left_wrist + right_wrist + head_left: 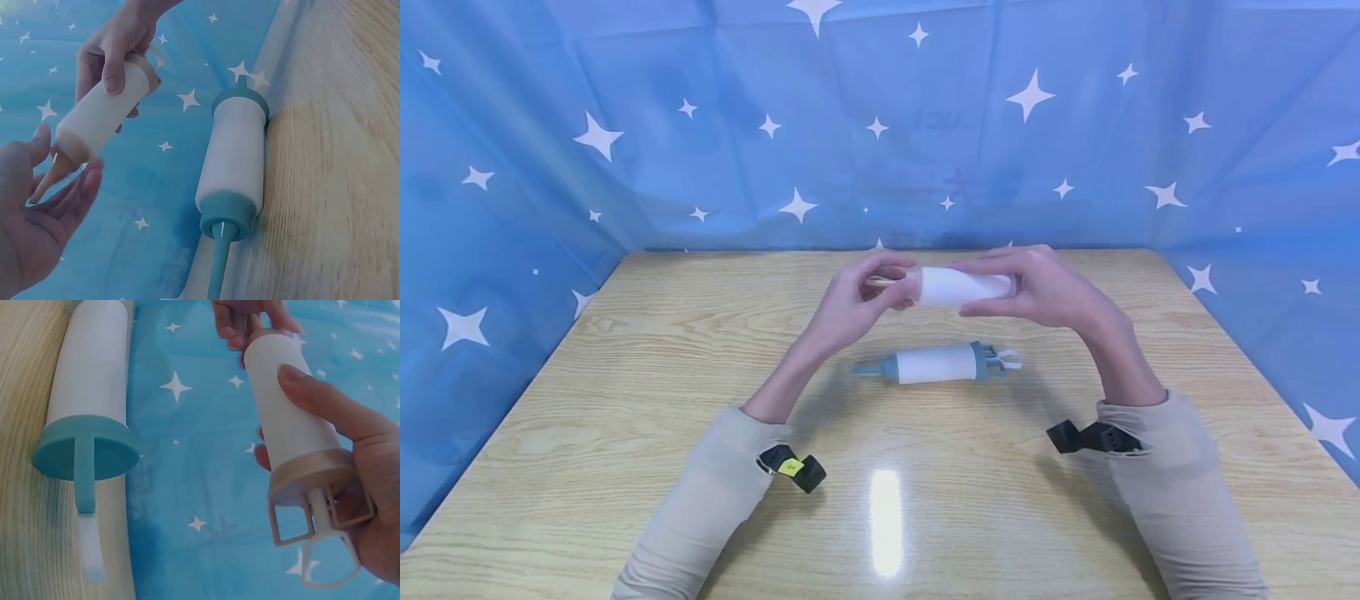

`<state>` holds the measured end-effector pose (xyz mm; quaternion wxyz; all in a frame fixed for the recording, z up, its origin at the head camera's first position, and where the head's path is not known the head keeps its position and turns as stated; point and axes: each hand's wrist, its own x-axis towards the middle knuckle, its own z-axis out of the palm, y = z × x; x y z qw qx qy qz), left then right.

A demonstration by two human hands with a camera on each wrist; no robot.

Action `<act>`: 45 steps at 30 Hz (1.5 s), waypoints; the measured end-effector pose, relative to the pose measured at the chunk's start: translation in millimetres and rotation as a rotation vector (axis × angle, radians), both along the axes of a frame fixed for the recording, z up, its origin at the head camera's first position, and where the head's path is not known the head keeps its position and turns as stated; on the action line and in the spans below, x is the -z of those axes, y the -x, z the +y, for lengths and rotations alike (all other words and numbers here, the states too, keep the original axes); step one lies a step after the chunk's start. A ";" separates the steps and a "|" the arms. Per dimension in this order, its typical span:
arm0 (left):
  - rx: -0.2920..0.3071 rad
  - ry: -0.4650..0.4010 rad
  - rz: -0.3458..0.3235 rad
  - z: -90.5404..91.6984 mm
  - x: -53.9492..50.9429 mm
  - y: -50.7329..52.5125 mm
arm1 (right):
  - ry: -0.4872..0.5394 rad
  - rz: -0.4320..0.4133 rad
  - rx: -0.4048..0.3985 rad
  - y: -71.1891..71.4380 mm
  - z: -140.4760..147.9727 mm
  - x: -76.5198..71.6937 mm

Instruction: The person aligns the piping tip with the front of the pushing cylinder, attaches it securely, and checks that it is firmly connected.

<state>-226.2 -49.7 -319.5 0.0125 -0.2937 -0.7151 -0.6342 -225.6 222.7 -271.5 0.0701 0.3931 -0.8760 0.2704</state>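
Observation:
Above the table, both hands hold a large plunger syringe point(964, 287) with a white barrel, held roughly level. My right hand point(1051, 287) grips its barrel near the plunger end. The right wrist view shows the beige rear collar point(312, 472), square finger loops and white pull ring point(331, 559). At the other end, the left hand point(857, 304) has thumb and fingers around the beige front cap; the tapered beige nozzle point(51, 178) points into the palm. A second syringe point(936, 365) with teal ends lies on the table, nearer the body, touched by neither hand.
The wood-grain table point(625, 400) spreads under both arms, with a bright light reflection near its front. A blue curtain with white stars point(850, 100) hangs behind it and at both sides. Small black wrist cameras point(1090, 437) are strapped over the sleeves.

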 end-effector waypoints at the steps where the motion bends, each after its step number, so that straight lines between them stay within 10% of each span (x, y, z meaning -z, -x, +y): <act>1: 0.000 -0.001 -0.018 -0.3 0.3 0.3 | -0.001 0.002 -0.002 -0.2 -0.4 -0.1; 7: 0.014 0.006 -0.079 -0.8 1.0 -0.4 | -0.021 -0.002 0.016 -1.3 -2.9 -0.1; 45: -0.033 0.091 0.025 -2.8 -10.2 -5.7 | 0.011 -0.044 0.013 -1.3 -1.5 0.5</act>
